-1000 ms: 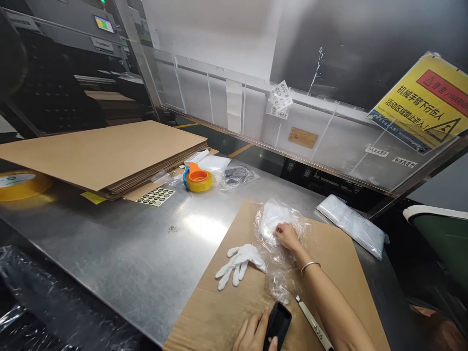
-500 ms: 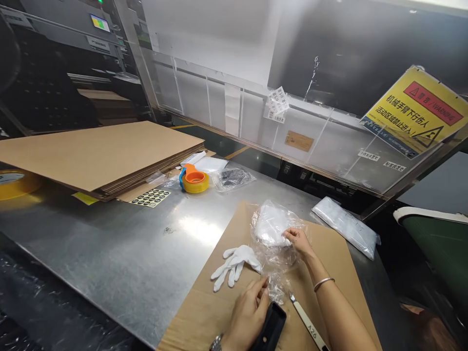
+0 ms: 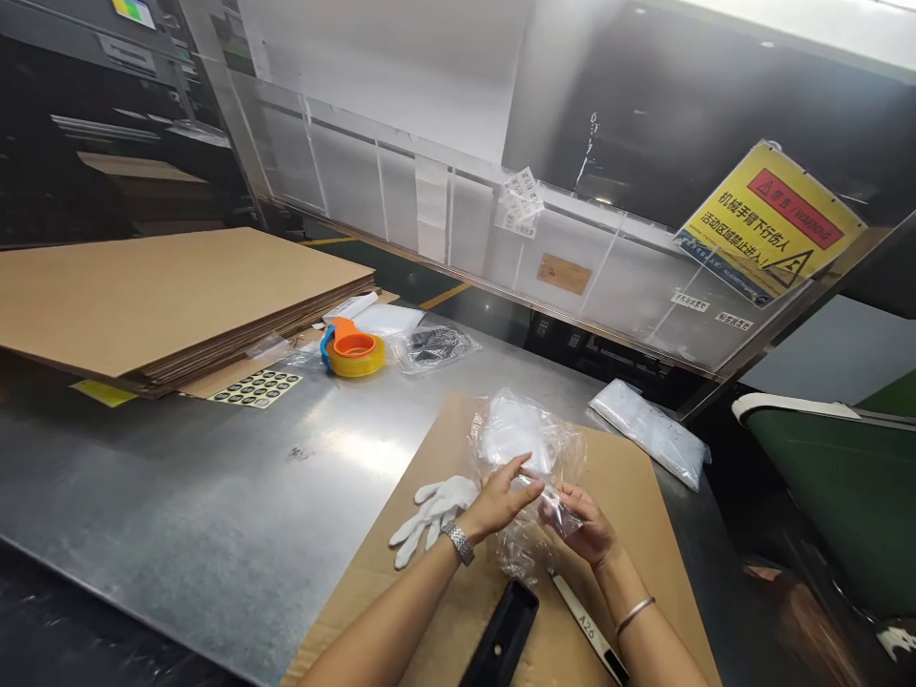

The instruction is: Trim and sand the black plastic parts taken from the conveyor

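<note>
A small clear plastic bag is between my two hands, above a sheet of brown cardboard. My right hand is closed on the bag's right side. At its left edge is my left hand, fingers stretched out and thumb apart; whether it touches the film I cannot tell. Behind them lies a pile of clear plastic bags, partly hidden by my left fingers. A white glove rests left of my left wrist. Nearer to me are a black tray-like part and a cutter knife marked A26.
Stacked cardboard sheets occupy the metal table's left side. Around them are an orange tape dispenser, a sticker sheet and a bagged black item. A white plastic packet lies at right, beside a green conveyor.
My left hand has moved up from beside the black part to my right hand. My right hand has drawn back from the pile and now holds a small bag. The view has shifted slightly.
</note>
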A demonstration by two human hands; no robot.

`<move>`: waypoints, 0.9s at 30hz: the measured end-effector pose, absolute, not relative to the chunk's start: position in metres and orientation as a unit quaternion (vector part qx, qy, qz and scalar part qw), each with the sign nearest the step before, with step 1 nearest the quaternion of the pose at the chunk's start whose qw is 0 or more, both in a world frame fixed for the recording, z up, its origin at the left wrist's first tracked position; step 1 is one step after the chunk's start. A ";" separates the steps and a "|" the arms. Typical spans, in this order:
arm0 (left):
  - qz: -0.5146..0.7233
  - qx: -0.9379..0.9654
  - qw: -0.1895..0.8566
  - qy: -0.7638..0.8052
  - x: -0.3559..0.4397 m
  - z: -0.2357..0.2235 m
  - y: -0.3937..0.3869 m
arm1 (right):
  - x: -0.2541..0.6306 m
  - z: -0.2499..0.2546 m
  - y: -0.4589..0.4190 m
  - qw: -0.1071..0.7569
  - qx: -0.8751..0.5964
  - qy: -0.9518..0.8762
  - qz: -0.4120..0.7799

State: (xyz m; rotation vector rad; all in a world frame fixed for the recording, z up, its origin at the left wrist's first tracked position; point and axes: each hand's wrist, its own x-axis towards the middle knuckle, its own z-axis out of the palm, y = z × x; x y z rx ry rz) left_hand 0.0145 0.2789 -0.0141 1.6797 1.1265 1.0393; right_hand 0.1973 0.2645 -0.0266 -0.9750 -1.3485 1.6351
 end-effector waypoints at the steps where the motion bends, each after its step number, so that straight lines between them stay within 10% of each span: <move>1: 0.405 0.681 0.424 0.438 0.014 -0.015 0.279 | 0.197 -0.026 0.261 0.396 -0.388 -0.527 0.644; 27: 0.480 0.637 0.337 0.501 0.011 -0.019 0.180 | 0.157 0.016 0.195 0.323 -0.527 -0.693 0.373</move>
